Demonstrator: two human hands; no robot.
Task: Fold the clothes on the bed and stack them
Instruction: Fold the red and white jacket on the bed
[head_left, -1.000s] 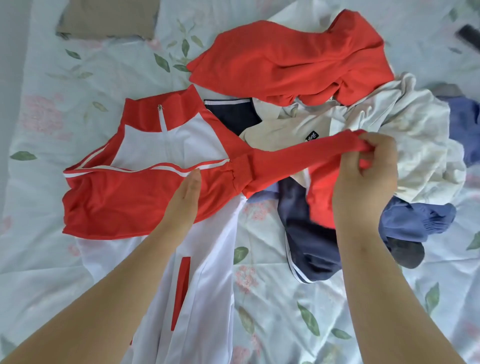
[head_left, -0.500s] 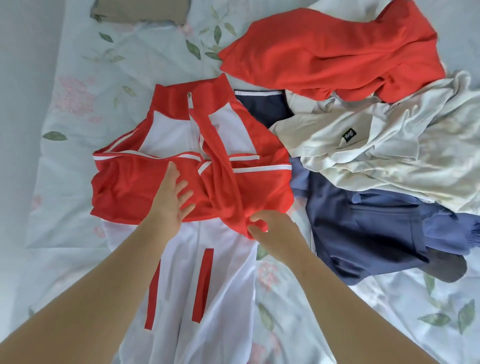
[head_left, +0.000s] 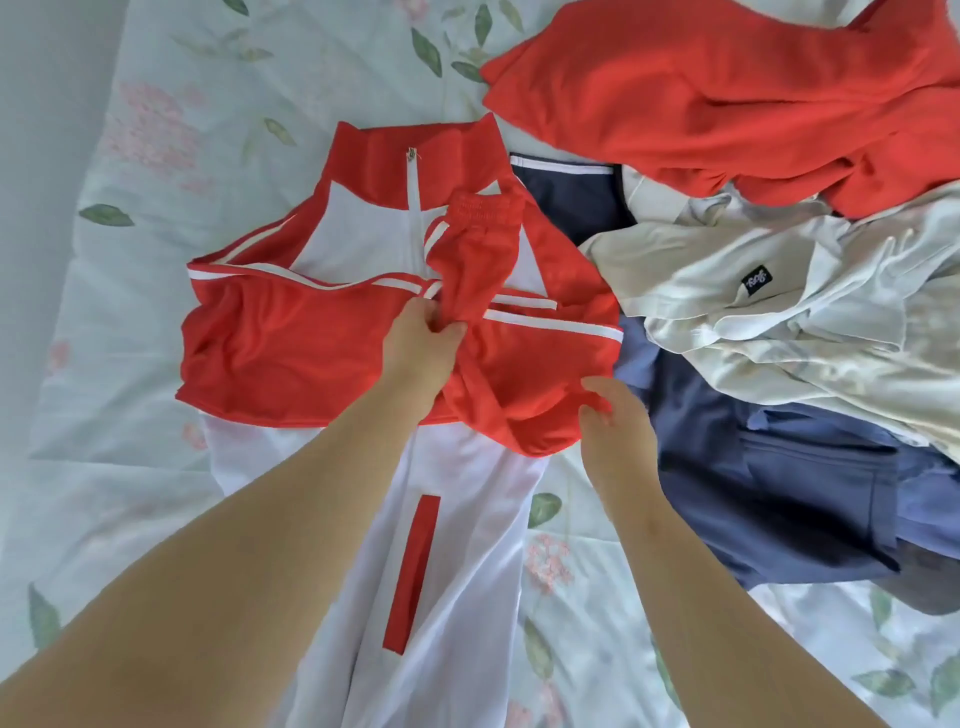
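A red and white zip jacket (head_left: 291, 353) lies front up on the bed, collar away from me, both red sleeves folded across its chest. My left hand (head_left: 421, 343) pinches the right sleeve where it crosses the middle; the sleeve's cuff (head_left: 483, 208) points up toward the collar. My right hand (head_left: 613, 426) grips the red fabric at the jacket's right edge. To the right lies an unfolded pile: a red garment (head_left: 727, 98), a cream garment (head_left: 810, 322) with a small black label, and blue clothes (head_left: 779, 493).
The bed carries a pale floral sheet (head_left: 156, 156). A dark navy piece with white trim (head_left: 566, 192) shows between the jacket collar and the pile. Bare sheet lies left of the jacket and at the lower right.
My left hand went from resting flat on the left sleeve to pinching the right sleeve at the centre, whose cuff now points up. My right hand shifted to the jacket's right edge.
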